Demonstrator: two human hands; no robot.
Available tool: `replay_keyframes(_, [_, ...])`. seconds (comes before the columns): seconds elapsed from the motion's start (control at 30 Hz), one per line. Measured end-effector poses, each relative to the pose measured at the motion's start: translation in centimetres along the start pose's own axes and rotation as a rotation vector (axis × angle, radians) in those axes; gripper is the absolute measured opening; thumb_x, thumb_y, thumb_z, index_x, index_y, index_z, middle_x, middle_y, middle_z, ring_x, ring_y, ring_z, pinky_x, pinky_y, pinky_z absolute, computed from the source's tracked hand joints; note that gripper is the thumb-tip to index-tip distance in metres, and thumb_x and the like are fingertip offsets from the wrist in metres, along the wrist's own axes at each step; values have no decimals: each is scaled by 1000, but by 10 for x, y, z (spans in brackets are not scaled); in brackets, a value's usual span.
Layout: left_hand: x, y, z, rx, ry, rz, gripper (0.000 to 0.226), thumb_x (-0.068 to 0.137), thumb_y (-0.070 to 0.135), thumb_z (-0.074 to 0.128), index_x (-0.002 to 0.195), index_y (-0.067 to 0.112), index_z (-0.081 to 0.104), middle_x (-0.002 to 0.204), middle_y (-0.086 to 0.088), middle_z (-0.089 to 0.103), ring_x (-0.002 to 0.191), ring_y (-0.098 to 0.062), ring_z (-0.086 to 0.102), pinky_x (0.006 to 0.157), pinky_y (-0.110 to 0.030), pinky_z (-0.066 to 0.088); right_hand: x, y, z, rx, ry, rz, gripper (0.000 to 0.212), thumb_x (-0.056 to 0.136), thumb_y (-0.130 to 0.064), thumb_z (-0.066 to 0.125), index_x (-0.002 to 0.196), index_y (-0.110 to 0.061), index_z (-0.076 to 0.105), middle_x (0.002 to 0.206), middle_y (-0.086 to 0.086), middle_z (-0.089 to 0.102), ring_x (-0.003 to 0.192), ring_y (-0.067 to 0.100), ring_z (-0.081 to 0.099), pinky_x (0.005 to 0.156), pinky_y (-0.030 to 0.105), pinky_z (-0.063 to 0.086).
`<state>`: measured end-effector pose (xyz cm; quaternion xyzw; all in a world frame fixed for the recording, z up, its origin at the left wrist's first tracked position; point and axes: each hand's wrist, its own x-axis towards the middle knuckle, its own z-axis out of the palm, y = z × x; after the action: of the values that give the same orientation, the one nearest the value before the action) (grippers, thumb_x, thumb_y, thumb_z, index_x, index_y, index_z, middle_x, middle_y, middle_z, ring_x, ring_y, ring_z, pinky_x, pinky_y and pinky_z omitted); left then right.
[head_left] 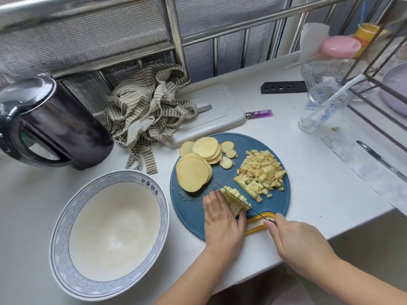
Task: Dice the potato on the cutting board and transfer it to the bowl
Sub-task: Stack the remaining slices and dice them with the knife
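Observation:
A round blue cutting board (191,208) with a yellow handle lies on the white counter. On it are stacks of round potato slices (193,173), a heap of diced potato (262,170), and a bundle of potato strips (236,200). My left hand (222,219) presses on the near end of that bundle. My right hand (293,236) grips a thin knife (253,209) whose blade lies across the strips. A big white bowl (66,219) with a blue patterned rim stands empty to the left of the board.
A black kettle (44,124) stands at the left, a striped cloth (149,111) and a white cutting board (220,111) behind. A purple lighter (258,114), a plastic cup (319,108), a pen (381,160) and a metal rack (374,69) are at the right. The counter's front edge runs close by my hands.

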<state>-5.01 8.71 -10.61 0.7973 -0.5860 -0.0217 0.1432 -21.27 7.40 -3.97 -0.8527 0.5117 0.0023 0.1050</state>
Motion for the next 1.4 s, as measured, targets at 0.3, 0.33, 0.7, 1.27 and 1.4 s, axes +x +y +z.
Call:
replay_keyframes(0.3, [2,-1,-1,-64,-19,23,74,83,50,40,130,-7,42,123,-24,51,116,-35,40,105,-47,36,4,-2,7,-105,67,-27,36,99,-51,25,76,-24,31,51,1,58,46,21,61,38,27,12])
replay_keyframes(0.33, [2,-2,0,-69,-25,32,74,83,50,40,131,-7,41,124,-24,51,116,-36,40,106,-46,30,3,-4,6,-75,61,-18,35,99,-52,22,80,-25,32,63,1,64,59,22,66,42,30,20])
replay_keyframes(0.7, [3,-4,1,-75,-27,60,72,81,48,41,130,-5,40,122,-23,53,113,-36,42,103,-45,28,8,-8,11,-87,8,-10,35,92,-47,50,75,-23,31,52,1,58,44,20,60,39,28,21])
replay_keyframes(1.27, [3,-4,9,15,-12,51,74,80,50,39,125,-8,44,114,-26,59,109,-38,43,100,-46,29,18,-7,6,138,-184,151,32,101,-50,18,92,-28,40,95,0,66,92,20,63,68,31,40])
replay_keyframes(1.4, [1,-4,10,31,-8,35,74,83,51,38,124,-10,50,114,-26,56,109,-38,43,100,-47,29,17,-2,1,414,-214,273,37,102,-45,23,77,-32,47,74,-7,58,77,10,58,67,26,42])
